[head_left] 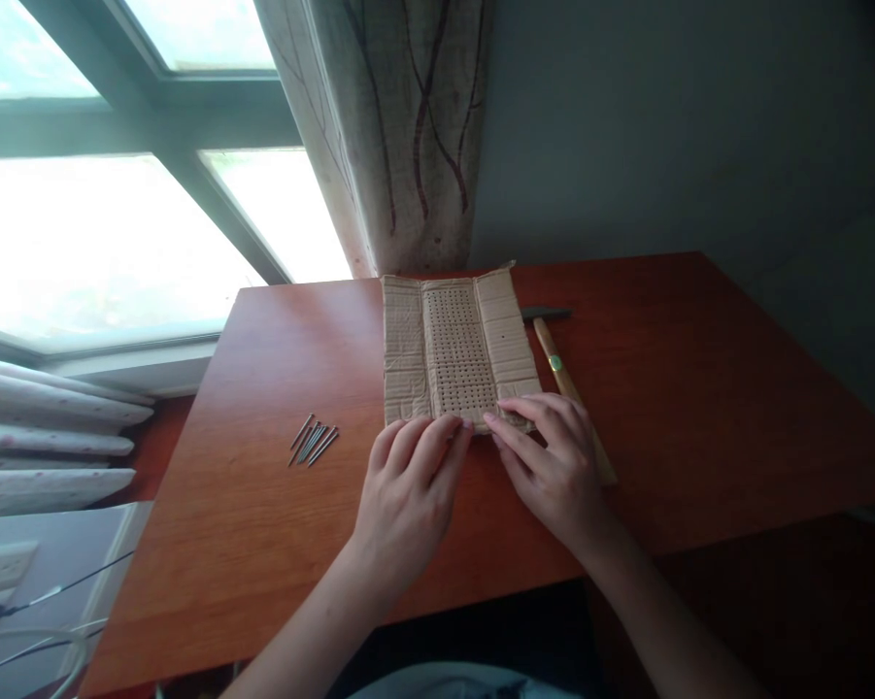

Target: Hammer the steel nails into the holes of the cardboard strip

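A creased cardboard sheet (506, 325) lies on the table, its middle strip pierced with a grid of small holes. At its near edge, my left hand (412, 476) is closed, thumb and fingertips pinching the edge. My right hand (554, 466) grips the near right corner, with the index finger on top and the thumb lower at the edge. Just right of the sheet lies a hammer, its wooden handle (554, 361) passing behind my right hand and its dark head (550, 313) partly hidden by the cardboard. Several nails (312, 442) lie in a loose pile left of my left hand.
The brown wooden table (262, 544) ends at a near edge close to my body. Behind it hangs a patterned curtain (415, 126), with a window (102, 243) to the left. A wall socket (4, 568) with cables sits low at the left.
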`<state>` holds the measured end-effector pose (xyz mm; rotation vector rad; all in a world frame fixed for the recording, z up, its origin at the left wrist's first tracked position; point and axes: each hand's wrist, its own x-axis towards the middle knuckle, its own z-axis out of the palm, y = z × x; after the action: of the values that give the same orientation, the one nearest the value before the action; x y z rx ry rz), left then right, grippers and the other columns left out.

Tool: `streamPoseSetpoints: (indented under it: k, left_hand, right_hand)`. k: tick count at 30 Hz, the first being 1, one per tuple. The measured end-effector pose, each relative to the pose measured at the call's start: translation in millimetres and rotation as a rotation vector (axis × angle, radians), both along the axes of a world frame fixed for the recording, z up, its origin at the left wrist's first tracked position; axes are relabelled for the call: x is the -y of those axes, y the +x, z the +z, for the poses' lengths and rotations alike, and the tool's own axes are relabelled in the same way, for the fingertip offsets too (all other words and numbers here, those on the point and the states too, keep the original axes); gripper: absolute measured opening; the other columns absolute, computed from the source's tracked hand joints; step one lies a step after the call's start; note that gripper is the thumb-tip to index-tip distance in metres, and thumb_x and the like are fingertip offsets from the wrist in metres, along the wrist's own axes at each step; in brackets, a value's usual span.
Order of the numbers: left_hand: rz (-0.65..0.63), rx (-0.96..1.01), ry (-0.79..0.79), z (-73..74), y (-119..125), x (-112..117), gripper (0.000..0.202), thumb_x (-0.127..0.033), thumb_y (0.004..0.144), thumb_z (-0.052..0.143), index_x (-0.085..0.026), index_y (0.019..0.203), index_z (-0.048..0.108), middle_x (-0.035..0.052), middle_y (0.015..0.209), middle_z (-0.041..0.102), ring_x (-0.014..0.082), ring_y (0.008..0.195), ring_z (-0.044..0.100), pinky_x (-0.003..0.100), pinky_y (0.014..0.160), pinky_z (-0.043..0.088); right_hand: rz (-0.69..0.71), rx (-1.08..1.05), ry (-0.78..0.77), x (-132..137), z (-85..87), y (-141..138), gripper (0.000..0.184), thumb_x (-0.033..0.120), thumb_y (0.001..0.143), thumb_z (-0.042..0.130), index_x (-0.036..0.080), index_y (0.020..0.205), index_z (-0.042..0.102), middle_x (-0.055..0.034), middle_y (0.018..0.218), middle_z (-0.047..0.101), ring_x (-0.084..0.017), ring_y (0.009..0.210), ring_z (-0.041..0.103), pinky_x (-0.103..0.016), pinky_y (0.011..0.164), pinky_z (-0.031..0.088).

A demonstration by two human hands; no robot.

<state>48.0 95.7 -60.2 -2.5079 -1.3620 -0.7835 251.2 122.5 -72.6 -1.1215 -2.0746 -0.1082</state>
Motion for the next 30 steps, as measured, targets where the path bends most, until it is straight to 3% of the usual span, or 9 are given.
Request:
streamPoseSetpoints:
  k: [10, 22, 30]
  left_hand:
    - [-0.001, 0.068, 0.033, 2.8, 0.6, -13.3, 0.026, -0.012, 0.098, 0.056, -0.020, 0.118, 0.071, 0.0075, 0.107, 0.076, 0.0235, 0.098, 0.063, 0.040, 0.087, 0.044]
    - [-0.023, 0.173, 0.149, -15.8, -1.1, -17.1, 0.029, -0.009, 0.093, 0.065, -0.021, 0.119, 0.071, 0.0068, 0.108, 0.078, 0.0233, 0.098, 0.065, 0.040, 0.090, 0.047]
    - [-0.032, 0.186, 0.183, -16.7, -1.9, -16.9, 0.029, -0.009, 0.093, 0.064, -0.022, 0.118, 0.071, 0.0062, 0.106, 0.080, 0.0217, 0.094, 0.067, 0.040, 0.090, 0.047]
  right_hand:
    - [-0.008, -0.024, -0.029, -4.8, 3.1, -2.3, 0.026, 0.009, 0.093, 0.067, 0.028, 0.109, 0.075, -0.0049, 0.107, 0.076, -0.023, 0.106, 0.064, -0.045, 0.096, 0.050]
    - [0.004, -0.080, 0.109, -5.0, -9.2, -3.4, 0.033, 0.004, 0.090, 0.071, 0.026, 0.114, 0.075, -0.0040, 0.105, 0.079, -0.022, 0.102, 0.066, -0.046, 0.098, 0.052]
    - [-0.008, -0.062, 0.120, -4.5, -9.8, -3.2, 0.030, 0.008, 0.093, 0.070, 0.030, 0.113, 0.075, -0.0008, 0.103, 0.080, -0.020, 0.097, 0.067, -0.045, 0.098, 0.052]
